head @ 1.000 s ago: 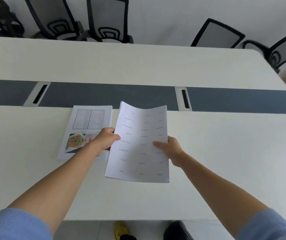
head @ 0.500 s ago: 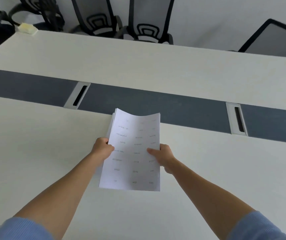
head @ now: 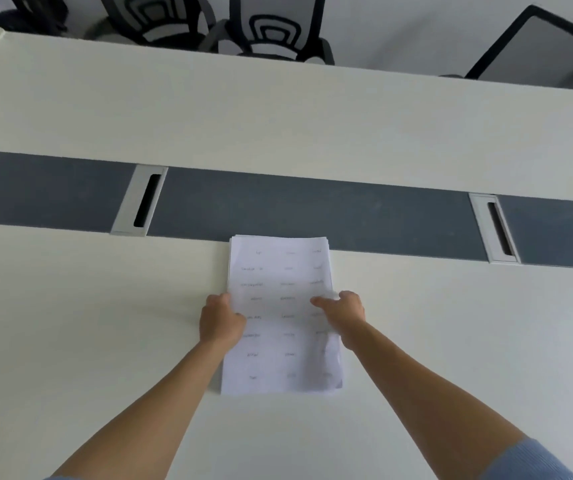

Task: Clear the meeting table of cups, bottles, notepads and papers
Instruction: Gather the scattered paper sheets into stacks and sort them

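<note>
Papers (head: 279, 306) gripped at both edges by left hand (head: 221, 320) and right hand (head: 345, 315).

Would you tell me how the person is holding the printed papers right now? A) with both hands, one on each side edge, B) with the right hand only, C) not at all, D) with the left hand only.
A: the left hand grips the left edge of the papers and the right hand grips the right edge.

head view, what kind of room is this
Most likely an office meeting room: a long white table with a dark grey centre strip and silver cable slots, black mesh-backed office chairs along its far side, and a printed paper stack.
</note>
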`<action>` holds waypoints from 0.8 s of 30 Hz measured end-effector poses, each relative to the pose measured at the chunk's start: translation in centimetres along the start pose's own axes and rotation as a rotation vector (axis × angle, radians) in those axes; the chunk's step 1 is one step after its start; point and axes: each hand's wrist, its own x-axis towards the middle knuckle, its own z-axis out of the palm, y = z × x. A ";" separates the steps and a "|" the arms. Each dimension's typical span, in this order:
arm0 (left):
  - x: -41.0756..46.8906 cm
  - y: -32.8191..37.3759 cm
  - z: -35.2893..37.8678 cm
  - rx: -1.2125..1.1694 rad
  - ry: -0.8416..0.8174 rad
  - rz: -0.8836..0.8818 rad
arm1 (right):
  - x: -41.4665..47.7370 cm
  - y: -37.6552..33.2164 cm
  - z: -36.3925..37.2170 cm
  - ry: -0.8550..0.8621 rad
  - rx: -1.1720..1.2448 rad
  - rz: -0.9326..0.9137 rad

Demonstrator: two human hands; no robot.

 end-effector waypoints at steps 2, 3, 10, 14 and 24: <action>-0.1 -0.5 -0.5 0.010 -0.059 0.042 | 0.5 -0.3 0.2 0.005 0.066 0.059; 0.0 -0.9 -0.8 -0.013 -0.097 0.060 | 0.5 -0.4 0.2 -0.003 0.108 0.095; 2.2 -2.7 -3.5 -0.162 -0.365 0.015 | -1.5 -0.6 2.5 0.024 0.214 0.047; 2.8 -2.8 -3.8 -0.109 -0.352 0.016 | -2.4 0.7 1.8 -0.273 0.492 0.214; 3.8 -1.1 -7.3 -0.561 -0.539 0.053 | -8.0 0.0 1.5 -0.260 0.290 -0.215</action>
